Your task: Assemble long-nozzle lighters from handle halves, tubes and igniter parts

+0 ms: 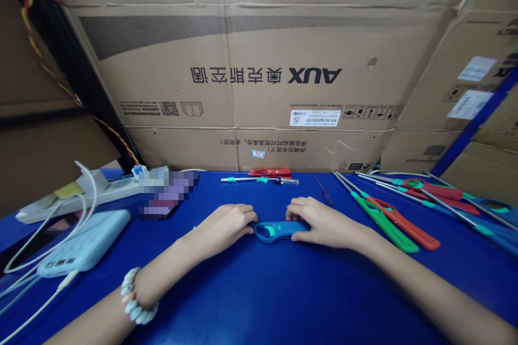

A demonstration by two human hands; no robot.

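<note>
A blue lighter handle [283, 230] with a teal trigger in its loop lies crosswise just over the blue table [259, 291]. My left hand [230, 223] is closed, pinching the handle's left end beside the trigger loop. Round the right end my right hand [319, 221] is closed, thumb on the near side and fingers on the far side. Beyond the hands lies a metal lighter tube [245, 179] with teal fittings, in front of a red handle shell [275, 172]. A small screwdriver [325, 192] rests to the right of them.
Long-necked lighters, one green [386, 221] and one orange [408, 223], lie at right near several more. At left are a light blue power bank [87, 242] with white cables, a blurred phone [174, 194] and a power strip [84, 194]. A cardboard wall [259, 38] stands behind.
</note>
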